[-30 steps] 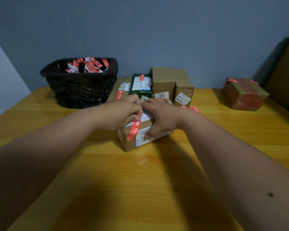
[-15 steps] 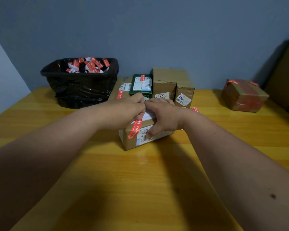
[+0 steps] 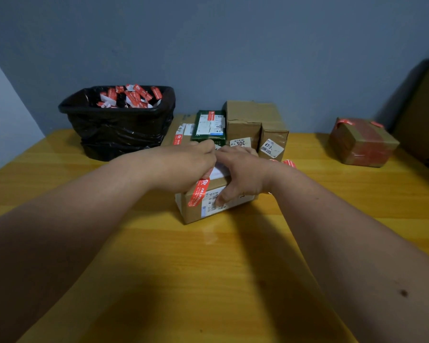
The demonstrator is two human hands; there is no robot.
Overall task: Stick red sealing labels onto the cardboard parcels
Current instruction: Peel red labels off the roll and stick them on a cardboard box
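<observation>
Head view: the left hand (image 3: 183, 167) pinches the upper end of the red label (image 3: 198, 193), which runs down the cardboard parcel (image 3: 208, 206) just below its knuckles. The right hand (image 3: 240, 177) grips the parcel's top, thumb pressed on the front face. If the left hand pulls unevenly, the label may crease or lift. If the right hand's grip loosens, the parcel could skid on the surface (image 3: 208, 268).

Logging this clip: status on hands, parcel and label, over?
Left hand pressing red label over parcel edge. Right hand gripping parcel, thumb on front. Nothing in the way.
</observation>
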